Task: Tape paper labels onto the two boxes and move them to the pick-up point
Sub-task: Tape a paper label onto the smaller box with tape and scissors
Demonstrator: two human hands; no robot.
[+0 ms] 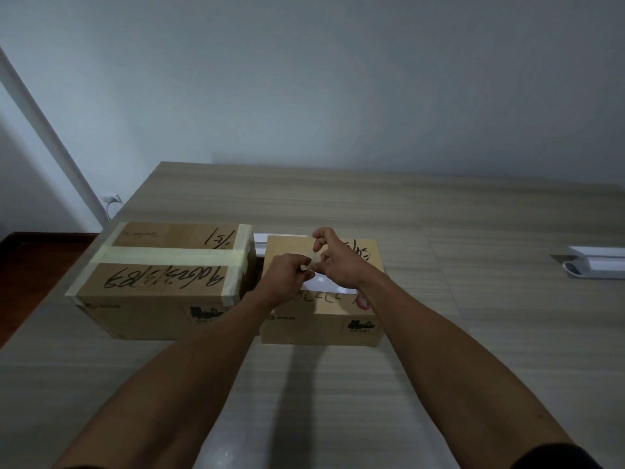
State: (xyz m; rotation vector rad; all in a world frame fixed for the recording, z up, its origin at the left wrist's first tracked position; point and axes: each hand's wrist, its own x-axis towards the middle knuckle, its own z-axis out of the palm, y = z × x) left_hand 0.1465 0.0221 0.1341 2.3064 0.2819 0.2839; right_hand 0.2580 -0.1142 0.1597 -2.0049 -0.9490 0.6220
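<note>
Boxes: two closed cardboard cartons stand side by side near the left edge of the tabletop, just apart. Larger box, nearer the left edge, is sealed with pale tape and bears no paper label that I can see. Smaller box carries a white paper label on its top, mostly hidden by the hands. Left hand and right hand meet above that label, fingers curled and pinching a small clear piece of tape between them. Judged stage: labelling of the smaller box is under way; the larger box and both moves remain. Contents of either box cannot be told. A white object lies at the right edge.
</note>
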